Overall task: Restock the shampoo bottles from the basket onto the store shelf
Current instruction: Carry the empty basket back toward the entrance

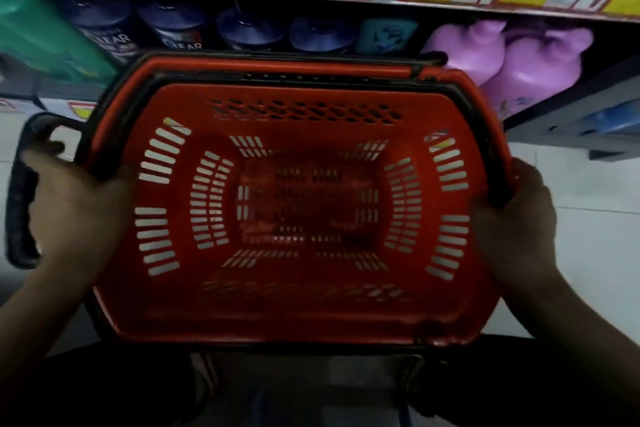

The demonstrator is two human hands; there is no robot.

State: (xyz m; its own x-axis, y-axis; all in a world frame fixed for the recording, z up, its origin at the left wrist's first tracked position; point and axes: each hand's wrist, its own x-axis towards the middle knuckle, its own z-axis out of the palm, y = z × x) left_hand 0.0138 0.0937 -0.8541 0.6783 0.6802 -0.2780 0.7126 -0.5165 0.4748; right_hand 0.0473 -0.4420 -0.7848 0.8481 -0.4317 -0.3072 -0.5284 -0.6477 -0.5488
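I look straight down into a red basket (304, 204) held in front of the store shelf (346, 7), and I can find no bottle inside it; the slotted floor shows bare. My reading is that the restocking is finished or all but finished, since the dark blue shampoo bottles (173, 28) already stand in a row under the shelf edge at 12 o'clock, with two purple jugs (502, 59) at 2 o'clock and a green pack (45, 38) at 10 o'clock. The left hand (76, 211) grips the basket's rim at 9 o'clock, just beside the loose black handle (20, 198) swung outward. The right hand (516, 218) clamps the opposite rim at 3 o'clock. Both forearms reach in from the lower corners, holding the basket level. Next, I judge, comes carrying the basket off or setting it down, which calls for a steady two-handed hold.
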